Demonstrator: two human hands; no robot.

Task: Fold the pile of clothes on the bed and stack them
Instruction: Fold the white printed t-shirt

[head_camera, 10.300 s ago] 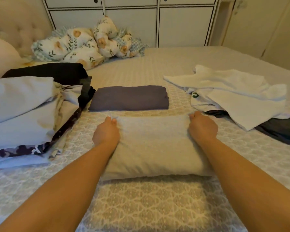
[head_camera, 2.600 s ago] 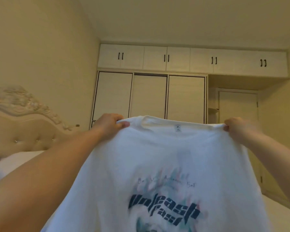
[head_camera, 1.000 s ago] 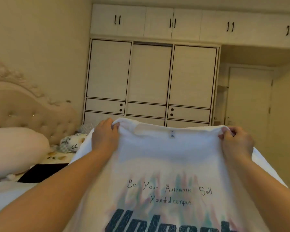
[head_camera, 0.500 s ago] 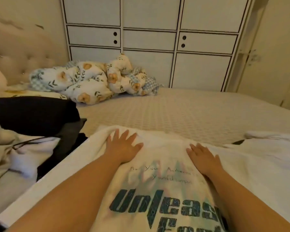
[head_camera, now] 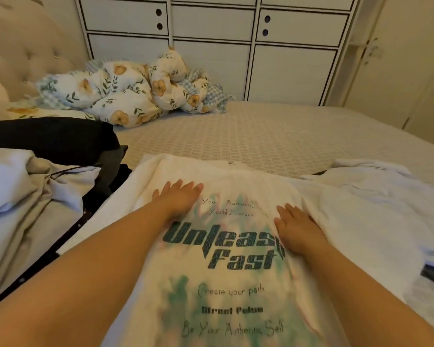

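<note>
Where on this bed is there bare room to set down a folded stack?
Bare bedspread lies beyond the printed T-shirt, between the floral quilt and the bed's right edge. The left is crowded with the dark and pale clothes pile; white garments fill the right. Both hands press the shirt.

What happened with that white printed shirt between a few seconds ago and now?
The shirt, earlier held up in the air by its shoulders, came down and now lies spread print-up on the bed. Both hands let go; the left hand and right hand press flat on it. The flowered quilt stayed put.
</note>
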